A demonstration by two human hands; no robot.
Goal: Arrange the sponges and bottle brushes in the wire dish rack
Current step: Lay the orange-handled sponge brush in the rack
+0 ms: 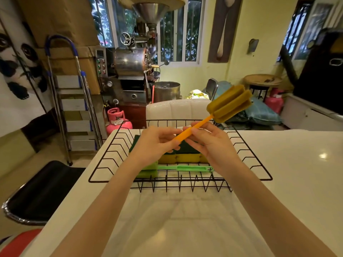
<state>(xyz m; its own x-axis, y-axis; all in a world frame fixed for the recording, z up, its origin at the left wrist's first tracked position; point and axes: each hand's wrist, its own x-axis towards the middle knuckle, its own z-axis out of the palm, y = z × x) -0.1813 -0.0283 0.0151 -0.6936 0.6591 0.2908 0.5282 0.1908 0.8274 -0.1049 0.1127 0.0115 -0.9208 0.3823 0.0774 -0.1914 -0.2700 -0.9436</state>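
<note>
Both hands hold an orange bottle brush (pixel 225 106) above the black wire dish rack (pixel 104 160); its yellow-brown sponge head points up and to the right. My left hand (pixel 157 141) grips the lower end of the handle, and my right hand (pixel 207 140) pinches the handle further up. Inside the rack lie yellow sponges with dark green tops (pixel 183 156), a light green sponge (pixel 148 171) at the front left, and a green bottle brush (pixel 187 168) lying flat along the front.
The rack stands on a white counter (pixel 287 173). A white chair back (pixel 176 110) rises behind the rack. A black stool (pixel 42 191) sits left of the counter, with a stepladder (pixel 74 101) and a pink gas cylinder (pixel 117 119) beyond.
</note>
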